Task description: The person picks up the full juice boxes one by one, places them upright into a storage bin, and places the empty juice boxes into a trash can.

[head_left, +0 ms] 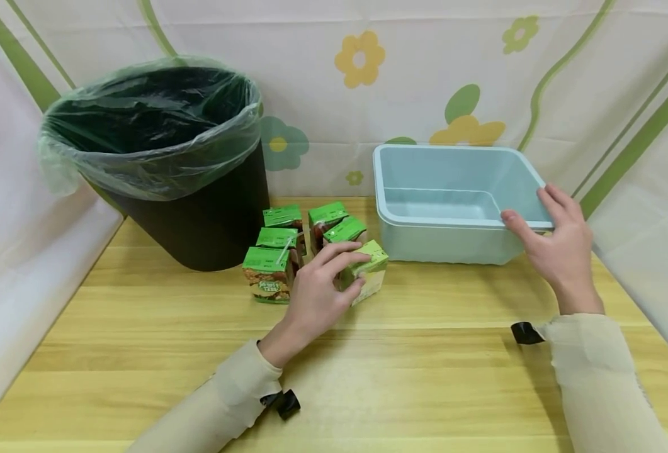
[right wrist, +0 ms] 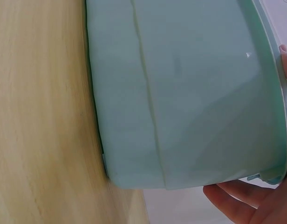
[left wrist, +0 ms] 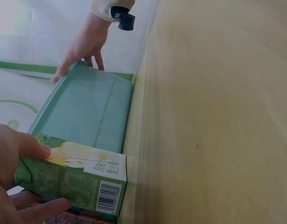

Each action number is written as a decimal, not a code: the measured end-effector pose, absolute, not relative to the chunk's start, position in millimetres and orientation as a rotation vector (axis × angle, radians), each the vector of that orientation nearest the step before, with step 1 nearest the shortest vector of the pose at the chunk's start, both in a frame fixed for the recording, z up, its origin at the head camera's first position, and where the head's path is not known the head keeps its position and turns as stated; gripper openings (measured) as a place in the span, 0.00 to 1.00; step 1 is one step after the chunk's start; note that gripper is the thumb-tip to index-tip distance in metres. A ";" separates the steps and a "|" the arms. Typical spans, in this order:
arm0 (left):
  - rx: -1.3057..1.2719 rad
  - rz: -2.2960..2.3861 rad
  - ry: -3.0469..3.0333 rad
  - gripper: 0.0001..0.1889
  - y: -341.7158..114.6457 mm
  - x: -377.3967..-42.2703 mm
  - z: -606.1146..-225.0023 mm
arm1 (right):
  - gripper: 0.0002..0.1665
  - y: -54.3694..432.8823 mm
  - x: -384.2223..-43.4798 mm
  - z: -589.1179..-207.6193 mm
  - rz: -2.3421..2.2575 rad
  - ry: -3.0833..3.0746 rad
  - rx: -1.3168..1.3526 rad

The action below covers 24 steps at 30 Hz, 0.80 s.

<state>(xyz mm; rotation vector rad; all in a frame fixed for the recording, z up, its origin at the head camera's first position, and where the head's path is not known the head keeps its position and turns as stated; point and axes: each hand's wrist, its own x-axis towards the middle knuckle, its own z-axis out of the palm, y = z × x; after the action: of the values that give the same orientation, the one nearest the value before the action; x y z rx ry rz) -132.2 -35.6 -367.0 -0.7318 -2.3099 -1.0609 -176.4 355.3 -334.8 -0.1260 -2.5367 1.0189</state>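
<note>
Left hand [head_left: 321, 288]'s got a loose pinch on the yellow-green drink carton [head_left: 372, 284], roughly upright; light-blue plastic tub [head_left: 441, 243] sits to its right, right hand [head_left: 563, 248] gripping the rim.

- Back wall [head_left: 317, 38]: pale hanging cloth, faint horizontal creases.
- Print on it: yellow flower [head_left: 359, 58], blue-green flower [head_left: 279, 145] with yellow centre, curving green stem [head_left: 536, 100].
- Left wall [head_left: 16, 251], right wall [head_left: 656, 270]: pale cloth; slanting green stripe [head_left: 639, 146] at right.
- Table [head_left: 413, 390]: yellowish wood, grain running side to side.
- Light: soft shadows, pale sheen on near tabletop.
</note>
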 end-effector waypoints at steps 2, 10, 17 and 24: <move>-0.721 -1.077 -2.307 0.17 -34.8 -132.1 -367.9 | 0.50 355.1 -176.5 -334.9 1.017 -2.537 -0.125; -0.745 -1.132 -2.243 0.16 -35.4 -132.2 -371.3 | 0.49 354.9 -176.8 -335.2 1.023 -2.541 -0.120; -0.807 -1.140 -2.158 0.15 -34.3 -133.2 -369.5 | 0.49 355.7 -176.1 -335.0 1.020 -2.540 -0.109; -0.824 -1.261 -2.036 0.16 -35.2 -131.7 -355.2 | 0.48 354.6 -175.6 -335.4 1.015 -2.536 -0.106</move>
<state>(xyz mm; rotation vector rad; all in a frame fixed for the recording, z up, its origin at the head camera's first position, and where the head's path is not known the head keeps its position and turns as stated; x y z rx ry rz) -131.7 -35.2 -355.2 -0.8236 -2.0362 -1.2614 -175.6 354.6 -335.4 -0.1059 -2.5358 1.0145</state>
